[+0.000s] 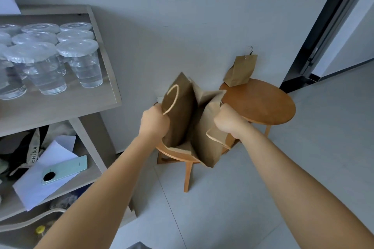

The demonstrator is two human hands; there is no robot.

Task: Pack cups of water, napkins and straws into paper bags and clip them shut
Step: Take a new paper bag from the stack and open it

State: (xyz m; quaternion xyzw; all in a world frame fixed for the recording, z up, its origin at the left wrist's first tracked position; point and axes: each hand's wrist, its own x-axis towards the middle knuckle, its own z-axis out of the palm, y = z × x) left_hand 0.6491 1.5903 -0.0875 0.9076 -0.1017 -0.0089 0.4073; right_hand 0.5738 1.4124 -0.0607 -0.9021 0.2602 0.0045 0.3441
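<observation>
A brown paper bag [206, 133] with cord handles stands on a low wooden stool [174, 154], its mouth pulled apart. My left hand [154, 122] grips the bag's left panel by its top edge. At the bag's right panel my right hand [230, 121] grips the edge beside the handle. Several clear cups of water [81, 60] with white lids stand on the top shelf at the left. A second paper bag [240, 69], folded over and clipped at the top, sits on the round wooden stool [261, 103] against the wall. No napkins or straws are in view.
The grey shelf unit [109, 79] fills the left side; its lower shelf holds a phone [64, 170], white paper [40, 184] and a tote bag. A dark door frame [327, 26] stands at the right. Pale tiled floor [263, 198] spreads below the stools.
</observation>
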